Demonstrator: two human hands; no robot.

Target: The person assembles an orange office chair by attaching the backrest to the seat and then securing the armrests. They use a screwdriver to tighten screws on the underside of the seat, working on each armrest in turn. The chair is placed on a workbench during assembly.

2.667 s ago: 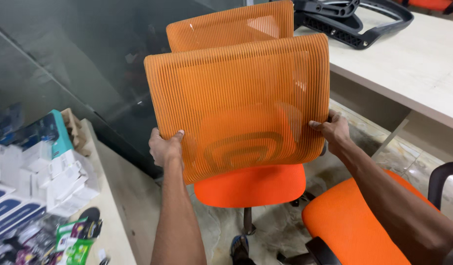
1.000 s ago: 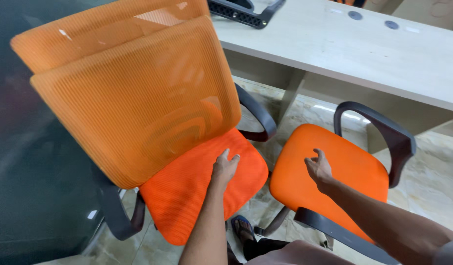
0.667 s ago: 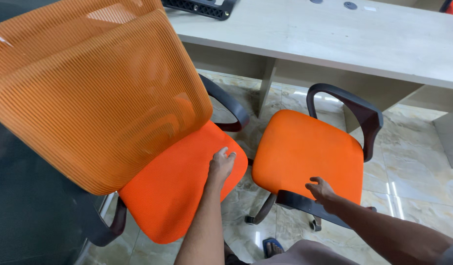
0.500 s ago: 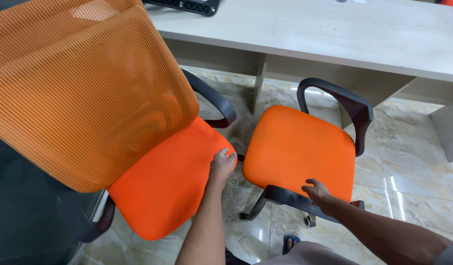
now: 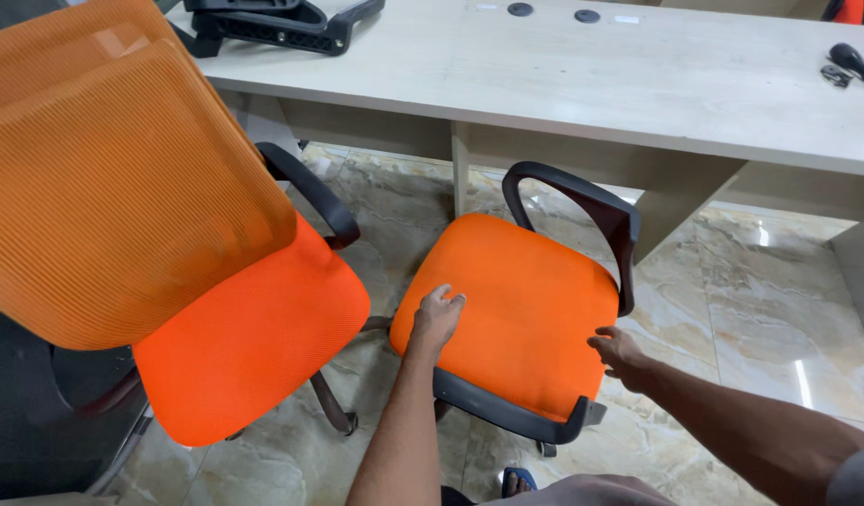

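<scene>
Two orange office chairs stand on the marble floor. The right chair has only an orange seat cushion (image 5: 521, 305) with a black armrest (image 5: 582, 211) and no backrest. My left hand (image 5: 437, 319) rests on that cushion's left edge, fingers curled over it. My right hand (image 5: 619, 354) hovers by the cushion's right front corner, fingers apart, holding nothing. The left chair (image 5: 254, 337) carries an orange mesh backrest (image 5: 123, 197), with a second mesh backrest stacked behind it.
A long pale wooden desk (image 5: 582, 84) runs across the back. Black chair parts (image 5: 282, 21) lie on its left end, small black items (image 5: 849, 64) at its right end. A dark panel (image 5: 20, 412) stands at the left.
My left hand left the left chair's seat and moved onto the right seat cushion. My right hand shifted along that cushion's front right. Earlier, both hands held a mesh backrest.
</scene>
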